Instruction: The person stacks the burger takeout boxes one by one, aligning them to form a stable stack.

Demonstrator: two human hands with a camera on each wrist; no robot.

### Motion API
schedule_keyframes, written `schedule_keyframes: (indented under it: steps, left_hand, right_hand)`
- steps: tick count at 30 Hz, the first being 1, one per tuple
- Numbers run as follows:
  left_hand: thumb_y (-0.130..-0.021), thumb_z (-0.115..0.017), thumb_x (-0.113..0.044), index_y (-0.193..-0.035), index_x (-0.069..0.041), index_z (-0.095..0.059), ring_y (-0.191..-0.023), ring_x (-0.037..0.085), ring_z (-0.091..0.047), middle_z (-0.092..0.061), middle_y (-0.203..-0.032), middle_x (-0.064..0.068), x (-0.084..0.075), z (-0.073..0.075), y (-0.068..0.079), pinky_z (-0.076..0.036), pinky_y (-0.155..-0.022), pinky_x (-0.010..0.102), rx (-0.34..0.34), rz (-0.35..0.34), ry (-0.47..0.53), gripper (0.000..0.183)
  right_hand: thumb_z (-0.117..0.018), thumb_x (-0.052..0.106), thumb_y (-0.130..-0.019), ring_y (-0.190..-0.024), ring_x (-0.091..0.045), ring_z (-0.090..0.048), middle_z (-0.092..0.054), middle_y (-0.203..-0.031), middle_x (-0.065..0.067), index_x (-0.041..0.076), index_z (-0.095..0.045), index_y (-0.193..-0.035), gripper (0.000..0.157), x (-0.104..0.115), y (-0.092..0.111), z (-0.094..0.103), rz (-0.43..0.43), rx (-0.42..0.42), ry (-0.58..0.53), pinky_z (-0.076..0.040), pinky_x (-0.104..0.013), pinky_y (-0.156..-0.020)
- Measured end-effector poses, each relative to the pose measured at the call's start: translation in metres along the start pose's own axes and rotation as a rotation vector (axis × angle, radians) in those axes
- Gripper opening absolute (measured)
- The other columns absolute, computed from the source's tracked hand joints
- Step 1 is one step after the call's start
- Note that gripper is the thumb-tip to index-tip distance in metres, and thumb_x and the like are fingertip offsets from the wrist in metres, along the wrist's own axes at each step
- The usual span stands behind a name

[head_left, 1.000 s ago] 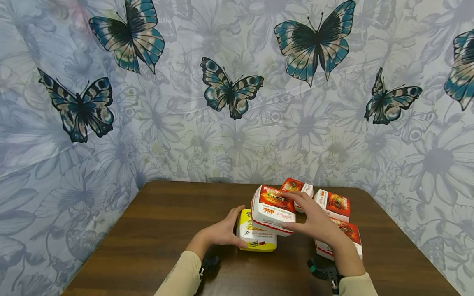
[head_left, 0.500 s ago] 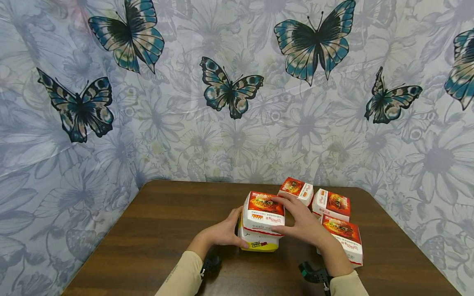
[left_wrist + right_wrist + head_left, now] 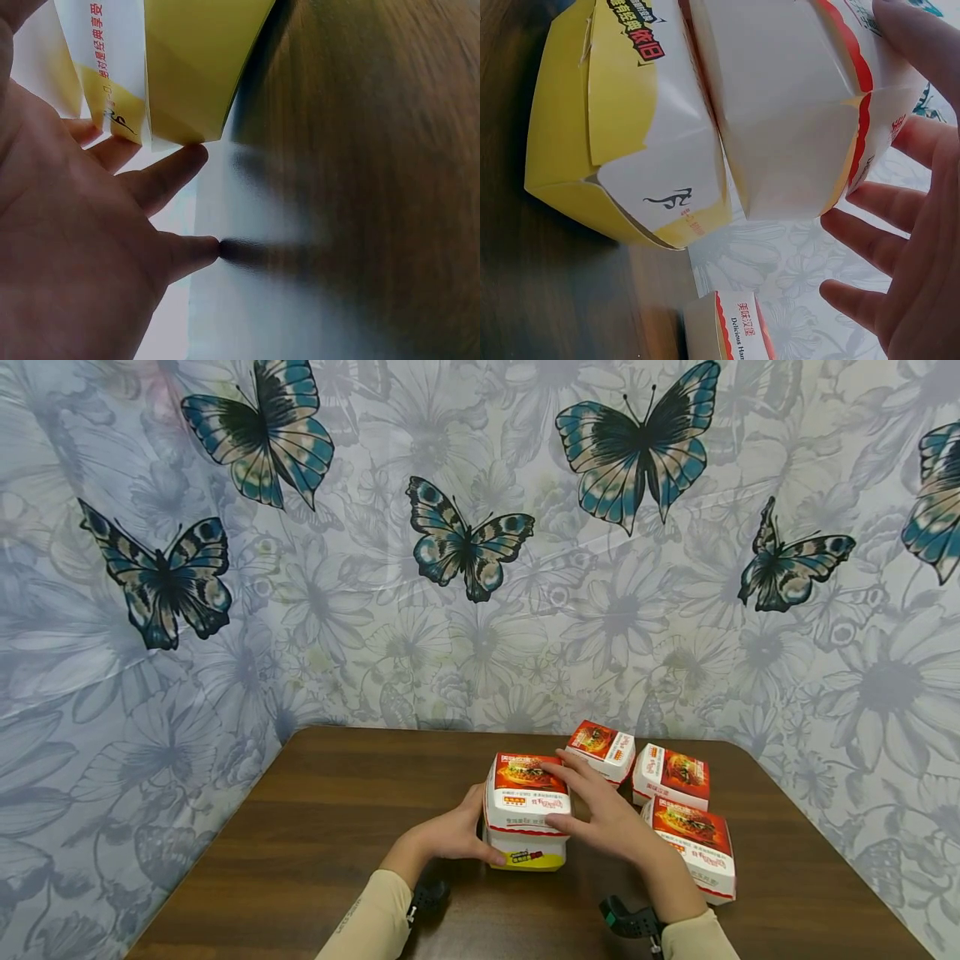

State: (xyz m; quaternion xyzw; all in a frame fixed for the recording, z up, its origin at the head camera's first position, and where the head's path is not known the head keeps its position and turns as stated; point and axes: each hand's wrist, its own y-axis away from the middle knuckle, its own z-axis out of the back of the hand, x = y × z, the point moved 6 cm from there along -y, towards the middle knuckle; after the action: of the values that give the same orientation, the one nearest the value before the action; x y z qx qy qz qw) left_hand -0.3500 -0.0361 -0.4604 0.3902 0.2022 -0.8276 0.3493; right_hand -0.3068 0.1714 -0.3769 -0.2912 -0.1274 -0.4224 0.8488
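Note:
A red and white hamburger box (image 3: 527,802) sits on top of a yellow and white hamburger box (image 3: 547,853) in the head view. My left hand (image 3: 448,832) holds the lower box at its left side, thumb at the front corner; in the left wrist view its fingertips touch the yellow cardboard (image 3: 202,71). With thumb at the front and fingers at the far right edge, my right hand (image 3: 611,812) grips the upper box. The right wrist view shows the upper box's white underside (image 3: 780,112) resting against the yellow box's top (image 3: 686,161), tilted by the camera.
Several more red and white burger boxes stand to the right: one at the back (image 3: 603,752), one beside it (image 3: 672,777), and one nearer (image 3: 693,843) beside my right forearm. A brown wooden table (image 3: 300,860) meets a butterfly-print cloth (image 3: 337,610) behind.
My right hand has carried the red and white box left and down onto the yellow box. The left hand has stayed in place.

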Motion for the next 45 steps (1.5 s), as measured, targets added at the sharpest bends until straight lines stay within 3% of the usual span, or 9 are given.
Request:
schedule_keyframes:
  steps: [13, 21, 28, 31, 36, 45]
  left_hand:
    - [-0.073, -0.090, -0.029, -0.159, -0.032, 0.003, -0.145, 0.026, -0.019, -0.019, -0.157, 0.011, 0.000, 0.000, 0.000, -0.027, -0.119, 0.051, 0.005, -0.013, 0.003, 0.127]
    - [-0.074, -0.090, -0.028, -0.158, -0.037, 0.015, -0.149, 0.027, -0.013, -0.008, -0.163, 0.010, 0.001, 0.002, -0.001, -0.026, -0.119, 0.055, 0.007, -0.026, 0.010, 0.135]
    - [-0.073, -0.090, -0.033, -0.159, -0.023, 0.016, -0.153, 0.033, -0.011, -0.003, -0.165, 0.017, 0.005, 0.005, 0.002, -0.026, -0.120, 0.057, -0.001, 0.056, 0.015, 0.137]
    - [-0.073, -0.090, -0.032, -0.158, -0.020, 0.021, -0.154, 0.034, -0.011, 0.002, -0.167, 0.017, 0.006, 0.009, 0.004, -0.024, -0.121, 0.058, -0.003, 0.071, 0.045, 0.140]
    - [-0.074, -0.089, -0.026, -0.156, -0.021, 0.026, -0.155, 0.036, -0.013, 0.006, -0.168, 0.013, 0.002, 0.018, 0.007, -0.022, -0.122, 0.058, -0.007, 0.035, 0.092, 0.141]
    - [-0.073, -0.090, -0.032, -0.158, -0.029, 0.020, -0.155, 0.038, -0.007, 0.007, -0.168, 0.007, -0.010, 0.037, 0.014, -0.021, -0.121, 0.062, -0.046, 0.036, 0.068, 0.139]
  right_hand:
    - [-0.072, 0.047, -0.089, -0.150, -0.038, -0.029, -0.026, -0.165, -0.006, 0.028, -0.044, -0.151, 0.071, 0.000, 0.001, 0.000, 0.004, -0.012, -0.008, -0.039, -0.068, -0.106]
    - [-0.074, 0.048, -0.087, -0.150, -0.039, -0.027, -0.021, -0.166, -0.005, 0.030, -0.040, -0.153, 0.076, -0.001, 0.001, -0.001, -0.001, -0.010, -0.022, -0.039, -0.069, -0.105]
    - [-0.075, 0.050, -0.086, -0.149, -0.040, -0.027, -0.021, -0.166, -0.005, 0.030, -0.036, -0.154, 0.081, 0.000, 0.001, -0.001, -0.010, -0.009, -0.027, -0.039, -0.070, -0.104]
    - [-0.076, 0.051, -0.084, -0.149, -0.039, -0.027, -0.022, -0.166, -0.006, 0.031, -0.035, -0.155, 0.084, -0.001, 0.001, 0.001, -0.020, -0.003, -0.018, -0.038, -0.070, -0.105]
    - [-0.079, 0.049, -0.082, -0.150, -0.040, -0.024, -0.022, -0.166, -0.008, 0.030, -0.032, -0.156, 0.090, -0.004, 0.003, 0.009, -0.046, -0.012, -0.015, -0.035, -0.071, -0.107]
    - [-0.081, 0.045, -0.082, -0.148, -0.047, -0.022, -0.019, -0.166, -0.014, 0.031, -0.028, -0.157, 0.093, -0.013, 0.007, 0.024, -0.064, -0.026, -0.002, -0.030, -0.077, -0.104]
